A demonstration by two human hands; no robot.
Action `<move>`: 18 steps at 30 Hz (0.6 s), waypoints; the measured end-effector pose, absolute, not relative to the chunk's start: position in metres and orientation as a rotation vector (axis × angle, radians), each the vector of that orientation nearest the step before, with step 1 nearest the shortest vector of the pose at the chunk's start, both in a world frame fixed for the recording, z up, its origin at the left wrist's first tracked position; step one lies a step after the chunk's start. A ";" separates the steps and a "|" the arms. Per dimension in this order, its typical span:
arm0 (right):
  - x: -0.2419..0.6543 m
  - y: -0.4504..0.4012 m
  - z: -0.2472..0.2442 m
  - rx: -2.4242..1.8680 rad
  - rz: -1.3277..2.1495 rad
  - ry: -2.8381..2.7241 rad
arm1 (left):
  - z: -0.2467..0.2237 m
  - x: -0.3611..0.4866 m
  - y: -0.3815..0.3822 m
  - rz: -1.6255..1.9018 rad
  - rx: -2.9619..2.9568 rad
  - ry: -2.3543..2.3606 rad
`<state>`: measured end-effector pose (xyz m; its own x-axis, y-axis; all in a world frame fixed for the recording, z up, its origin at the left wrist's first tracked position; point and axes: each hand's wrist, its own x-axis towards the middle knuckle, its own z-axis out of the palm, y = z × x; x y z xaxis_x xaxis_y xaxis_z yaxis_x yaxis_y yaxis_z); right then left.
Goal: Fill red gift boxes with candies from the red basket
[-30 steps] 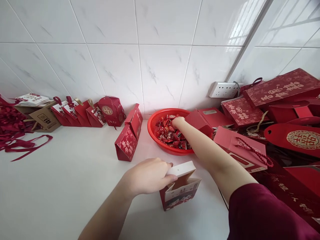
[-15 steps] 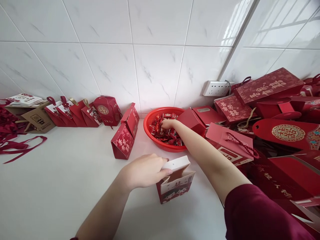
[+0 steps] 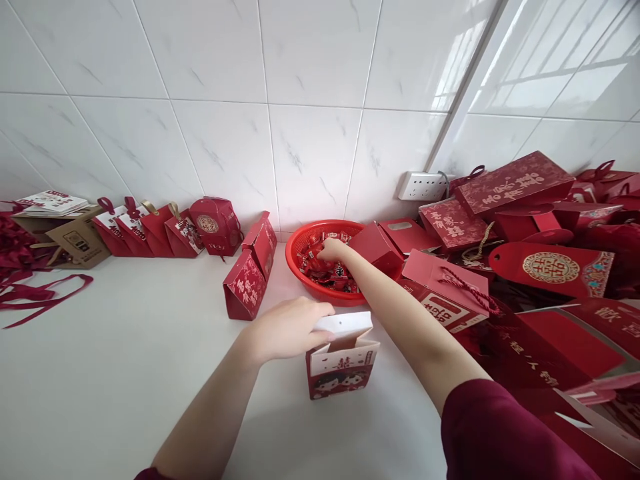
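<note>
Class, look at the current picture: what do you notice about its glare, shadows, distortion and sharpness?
Head view: barred, window-like glare on the right-hand wall; head view: soft shadow on the white counter in front of the open box; head view: upright joints on the back wall splay toward the top; head view: small wrapped packets too small to read clearly.

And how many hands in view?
2: the left hand holds the open box by its white flap; the right hand is in the red basket, among wrapped sweets.

Right hand (image 3: 332, 250) leftward (in basket (image 3: 325, 292)), bag (image 3: 342, 373) straighter
</note>
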<state>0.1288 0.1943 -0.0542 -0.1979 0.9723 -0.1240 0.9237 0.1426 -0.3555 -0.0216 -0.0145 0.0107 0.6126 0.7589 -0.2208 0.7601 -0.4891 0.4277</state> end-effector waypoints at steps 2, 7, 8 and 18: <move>0.141 0.178 -0.045 -1.792 0.535 -2.188 | 0.011 -0.020 -0.014 0.088 2.339 1.199; 0.175 0.119 -0.039 -1.512 0.551 -1.977 | 0.007 -0.018 -0.004 0.361 2.295 1.266; 0.181 0.107 -0.039 -1.419 0.607 -1.925 | 0.005 -0.018 0.000 0.397 2.278 1.280; 0.210 0.028 -0.032 -0.704 1.042 -1.472 | -0.018 -0.019 0.028 0.582 2.355 1.154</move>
<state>0.2097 0.0275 -0.0319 -0.1780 0.8779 0.4446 -0.1275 0.4275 -0.8950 -0.0190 0.0277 -0.0177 0.5607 0.8101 0.1716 0.6195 -0.5478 0.5623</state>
